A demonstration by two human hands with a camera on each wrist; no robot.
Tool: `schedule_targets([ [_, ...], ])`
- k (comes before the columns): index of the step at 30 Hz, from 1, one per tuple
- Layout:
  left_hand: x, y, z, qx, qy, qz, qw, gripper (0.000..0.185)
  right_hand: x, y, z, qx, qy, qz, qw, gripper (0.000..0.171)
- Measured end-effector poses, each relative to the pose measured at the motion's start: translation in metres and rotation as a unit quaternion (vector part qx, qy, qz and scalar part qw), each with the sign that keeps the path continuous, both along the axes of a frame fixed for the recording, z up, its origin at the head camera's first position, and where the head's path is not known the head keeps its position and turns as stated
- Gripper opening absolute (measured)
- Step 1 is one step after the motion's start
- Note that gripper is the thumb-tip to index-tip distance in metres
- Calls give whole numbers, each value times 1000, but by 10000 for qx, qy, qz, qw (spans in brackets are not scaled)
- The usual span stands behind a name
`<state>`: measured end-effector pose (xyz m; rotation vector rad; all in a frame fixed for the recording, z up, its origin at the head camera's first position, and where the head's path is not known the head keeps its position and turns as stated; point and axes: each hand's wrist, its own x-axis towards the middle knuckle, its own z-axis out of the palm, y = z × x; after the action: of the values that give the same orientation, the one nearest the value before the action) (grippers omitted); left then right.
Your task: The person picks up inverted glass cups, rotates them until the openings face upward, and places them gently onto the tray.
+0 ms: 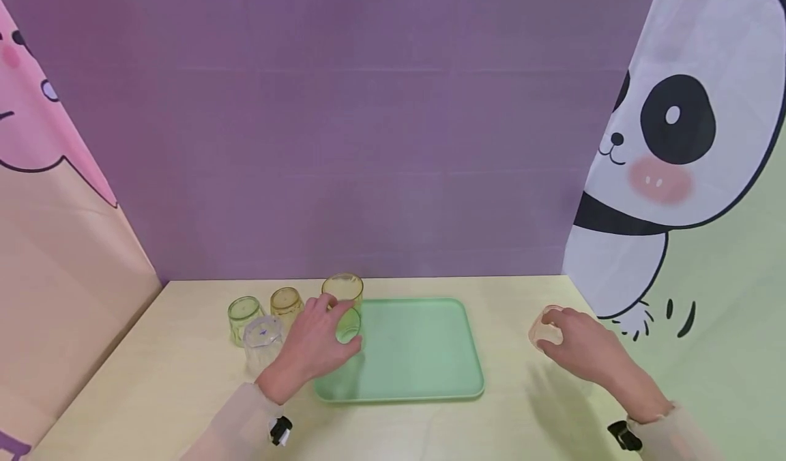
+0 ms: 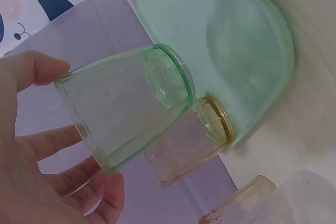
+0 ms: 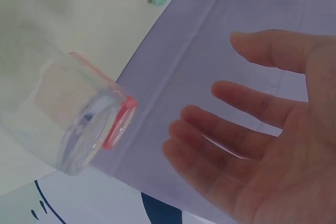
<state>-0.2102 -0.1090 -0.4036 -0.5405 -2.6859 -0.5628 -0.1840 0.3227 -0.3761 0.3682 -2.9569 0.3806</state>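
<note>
My left hand (image 1: 325, 335) grips a green-tinted glass (image 1: 348, 326) at the left edge of the pale green tray (image 1: 424, 352). In the left wrist view the thumb and fingers (image 2: 63, 192) wrap this green glass (image 2: 126, 106). An amber glass (image 2: 186, 148) stands just behind it beside the tray (image 2: 236, 35). My right hand (image 1: 574, 341) is to the right of the tray, next to a clear glass with a pinkish rim (image 1: 543, 330). In the right wrist view its fingers (image 3: 236, 129) are spread, with a gap to the pink-rimmed glass (image 3: 73, 124).
Left of the tray stand a tall amber glass (image 1: 342, 289), a smaller amber glass (image 1: 286, 302), another green glass (image 1: 243, 314) and a clear glass (image 1: 263, 341). A purple backdrop closes the far edge of the table (image 1: 153, 379); printed cloth panels hang on both sides.
</note>
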Motion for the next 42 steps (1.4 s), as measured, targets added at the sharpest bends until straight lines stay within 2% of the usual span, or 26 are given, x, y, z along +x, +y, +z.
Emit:
schedule_targets([
  [20,-6,-11,-21,-151,-253,288,9991,53,0,30,-16,-15,-416,-568,9975,36],
  [42,-11,-15,-29,-143,-531,374,9978,53,-1,41,-41,-20,-591,-805,9950,38],
])
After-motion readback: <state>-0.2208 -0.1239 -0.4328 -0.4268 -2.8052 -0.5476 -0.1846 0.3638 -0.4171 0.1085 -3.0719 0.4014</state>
